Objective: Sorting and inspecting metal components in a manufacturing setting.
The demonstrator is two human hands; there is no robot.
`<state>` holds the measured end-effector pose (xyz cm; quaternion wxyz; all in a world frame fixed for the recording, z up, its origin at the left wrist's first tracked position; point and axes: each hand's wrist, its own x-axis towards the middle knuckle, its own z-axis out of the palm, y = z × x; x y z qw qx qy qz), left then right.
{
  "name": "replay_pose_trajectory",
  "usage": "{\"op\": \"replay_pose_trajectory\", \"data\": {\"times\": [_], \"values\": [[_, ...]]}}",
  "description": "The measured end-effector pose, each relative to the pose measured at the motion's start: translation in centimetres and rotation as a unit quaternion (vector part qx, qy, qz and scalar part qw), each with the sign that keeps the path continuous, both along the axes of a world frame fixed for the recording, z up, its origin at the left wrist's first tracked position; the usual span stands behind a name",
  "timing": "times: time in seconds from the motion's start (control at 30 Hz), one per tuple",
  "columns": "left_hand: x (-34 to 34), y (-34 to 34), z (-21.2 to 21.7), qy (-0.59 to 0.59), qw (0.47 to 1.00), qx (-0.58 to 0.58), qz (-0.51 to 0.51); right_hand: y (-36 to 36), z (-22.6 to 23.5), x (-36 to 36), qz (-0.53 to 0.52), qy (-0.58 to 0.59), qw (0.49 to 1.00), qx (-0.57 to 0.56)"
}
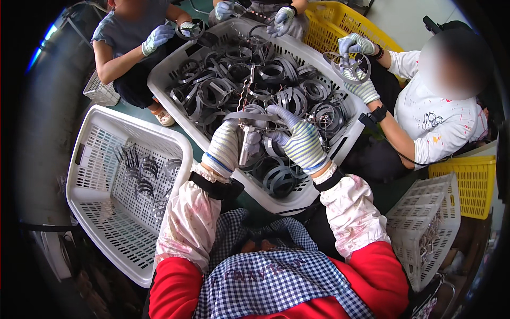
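Note:
In front of me, over the near part of a large white crate (313, 198), I hold a curved grey metal band (249, 115) with both gloved hands. My left hand (222, 146) is closed round the band's left side. The fingers of my right hand (302, 141) curl onto its right side, their tips partly hidden. A silver bar-like metal piece (245, 148) hangs upright between my hands at the band; I cannot tell how it is joined. Beneath lie many loose grey metal rings (279, 178), and a twisted coppery strip (243, 94) stands just beyond.
A white basket (87, 212) with dark curved pieces (143, 175) stands at the left. Another white basket (425, 234) and a yellow crate (470, 186) are at the right. Co-workers surround the crate; one at the right holds a metal ring (348, 68). A yellow crate (340, 24) stands behind.

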<state>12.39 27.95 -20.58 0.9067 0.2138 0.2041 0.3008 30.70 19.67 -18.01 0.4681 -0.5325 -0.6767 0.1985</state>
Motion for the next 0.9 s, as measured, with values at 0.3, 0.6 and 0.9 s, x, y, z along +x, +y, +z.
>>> {"op": "replay_pose_trajectory", "data": {"times": [0.3, 0.6, 0.9], "values": [[0.2, 0.2, 1.3, 0.061, 0.990, 0.005, 0.130, 1.2, -1.8, -0.2, -0.025, 0.047, 0.999, -0.008], [-2.2, 2.2, -0.1, 0.016, 0.987, 0.087, 0.136, 4.7, -7.3, -3.9, 0.054, -0.391, 0.860, -0.324], [-1.6, 1.2, 1.7, 0.099, 0.958, 0.079, 0.256, 4.3, -8.4, -2.7, -0.001, -0.269, 0.955, -0.125]]}}
